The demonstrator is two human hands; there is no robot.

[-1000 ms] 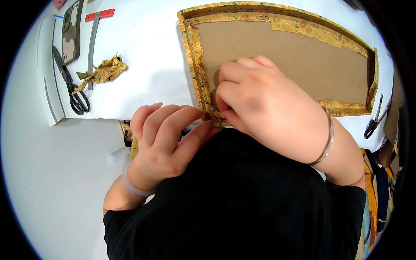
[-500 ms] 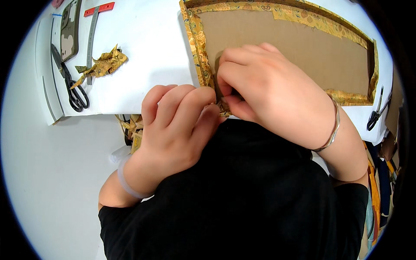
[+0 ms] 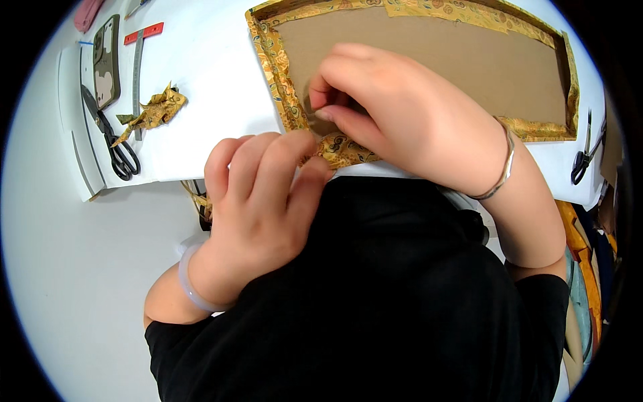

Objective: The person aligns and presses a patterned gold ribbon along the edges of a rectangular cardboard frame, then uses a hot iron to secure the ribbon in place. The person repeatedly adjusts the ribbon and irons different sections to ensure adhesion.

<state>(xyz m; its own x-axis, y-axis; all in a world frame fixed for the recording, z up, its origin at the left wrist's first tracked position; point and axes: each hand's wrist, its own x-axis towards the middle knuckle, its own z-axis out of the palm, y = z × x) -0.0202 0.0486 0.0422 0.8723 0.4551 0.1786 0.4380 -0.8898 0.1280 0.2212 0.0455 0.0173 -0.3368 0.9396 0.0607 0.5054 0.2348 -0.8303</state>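
A shallow tray (image 3: 429, 67) with a brown board bottom and walls wrapped in gold patterned brocade lies in front of me. At its near left corner my left hand (image 3: 258, 191) is closed, thumb and forefinger pinching the brocade fabric (image 3: 343, 151). The fabric bulges up loosely just right of those fingertips. Above the tray's bottom, close to that corner, my right hand (image 3: 395, 100) is closed with fingers curled and thumb drawn in. Whatever lies between its fingertips, if anything, is hidden.
On the white table at left lie a phone (image 3: 106, 63), black scissors (image 3: 115, 144), a steel ruler (image 3: 137, 80) with a red crosspiece, and a crumpled brocade scrap (image 3: 157, 110). Small black snips (image 3: 581, 164) rest at the right. Fabrics (image 3: 583, 268) hang below the right edge.
The tray has shifted left and slightly up in view. My right hand has lifted away from the near corner, up and left, uncovering the loose fabric there. My left hand keeps its pinch.
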